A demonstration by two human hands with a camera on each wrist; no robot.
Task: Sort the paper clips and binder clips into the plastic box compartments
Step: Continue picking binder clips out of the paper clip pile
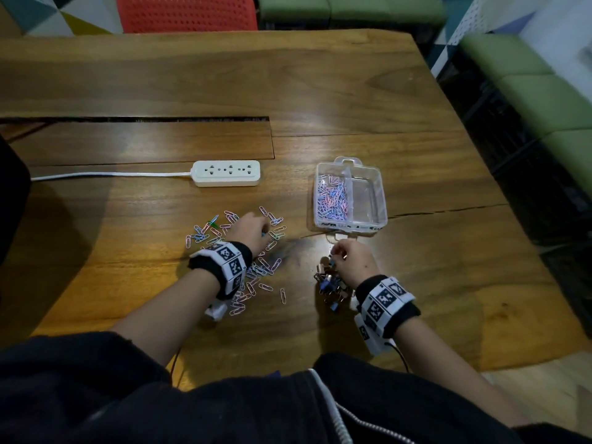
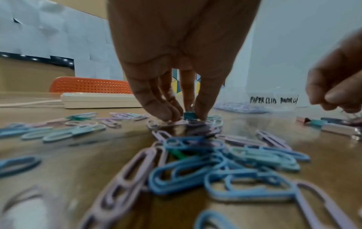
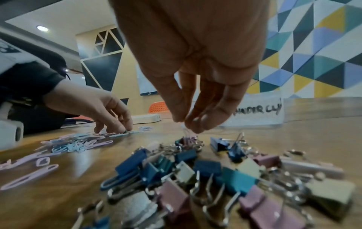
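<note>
Pastel paper clips lie scattered on the wooden table under and around my left hand. In the left wrist view its fingertips pinch a small teal binder clip sitting among the paper clips. A pile of coloured binder clips lies beneath my right hand. In the right wrist view the right hand pinches the wire handle of a purple binder clip at the pile's far end. The clear plastic box stands beyond; its left compartment holds paper clips, while the right one looks bare.
A white power strip with its cable lies left of the box. A long slot crosses the table further back. An orange chair stands at the far edge. The table's right edge slants close to the box.
</note>
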